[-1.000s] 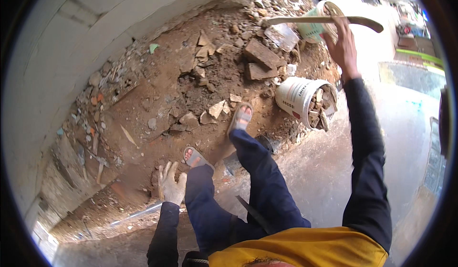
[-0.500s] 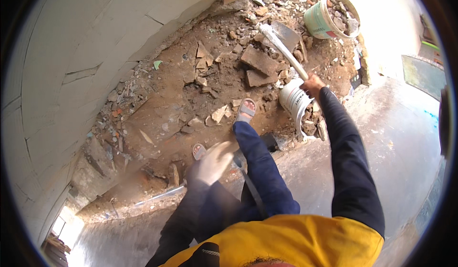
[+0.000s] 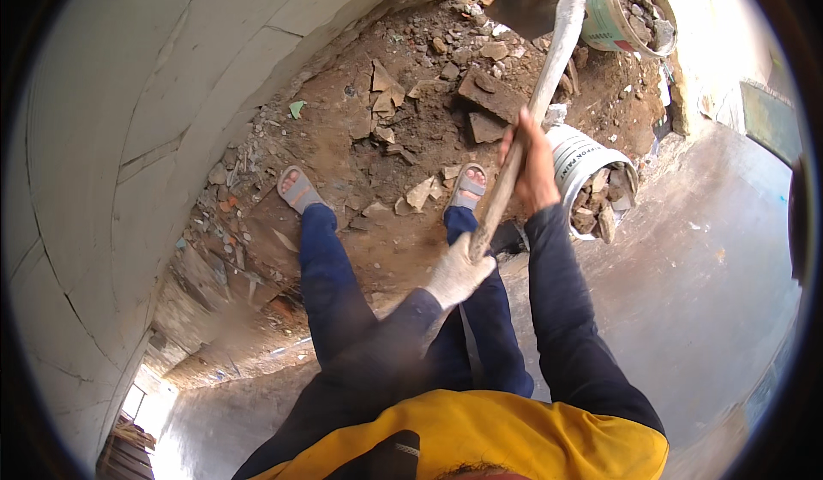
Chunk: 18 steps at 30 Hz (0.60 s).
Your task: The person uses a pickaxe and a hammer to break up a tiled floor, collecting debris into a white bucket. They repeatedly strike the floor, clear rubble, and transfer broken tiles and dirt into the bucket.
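Note:
A hoe with a wooden handle (image 3: 553, 64) and a broad dark metal blade (image 3: 525, 6) is raised over the rubble, its head up by the far bucket. My left hand (image 3: 461, 273), in a whitish glove, is closed round the handle's lower end. Bare, my right hand (image 3: 533, 165) grips the same handle farther up. Just right of it, a white bucket (image 3: 570, 156) full of broken chunks leans on its side. Broken slabs (image 3: 490, 94) lie in the loose soil beneath the handle.
A pale green bucket (image 3: 605, 21) filled with rubble stands at the far right. Along the left runs a cracked grey wall (image 3: 111, 146). My sandalled feet (image 3: 300, 190) stand on the dirt. Smooth concrete floor (image 3: 677, 266) lies to the right, with a board (image 3: 769, 124) beyond.
My left hand has come onto the hoe's lower end, and the hoe's head has risen rightward. The right hand has shifted left on the handle. My left foot has stepped out to the left.

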Each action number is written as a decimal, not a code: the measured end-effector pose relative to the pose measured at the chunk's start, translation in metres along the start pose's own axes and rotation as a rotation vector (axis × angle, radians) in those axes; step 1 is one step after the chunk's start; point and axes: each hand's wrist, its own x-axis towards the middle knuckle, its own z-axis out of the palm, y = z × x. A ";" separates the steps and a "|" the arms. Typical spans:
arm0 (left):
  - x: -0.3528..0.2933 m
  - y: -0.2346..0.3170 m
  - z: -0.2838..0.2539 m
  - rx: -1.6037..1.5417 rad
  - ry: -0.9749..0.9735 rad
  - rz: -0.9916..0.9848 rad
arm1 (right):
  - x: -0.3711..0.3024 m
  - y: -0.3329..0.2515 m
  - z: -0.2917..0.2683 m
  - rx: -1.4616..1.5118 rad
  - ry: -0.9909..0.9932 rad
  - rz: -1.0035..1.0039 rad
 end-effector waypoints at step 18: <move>-0.080 -0.164 -0.225 0.078 0.185 -0.299 | 0.037 0.290 0.176 -0.315 0.189 0.327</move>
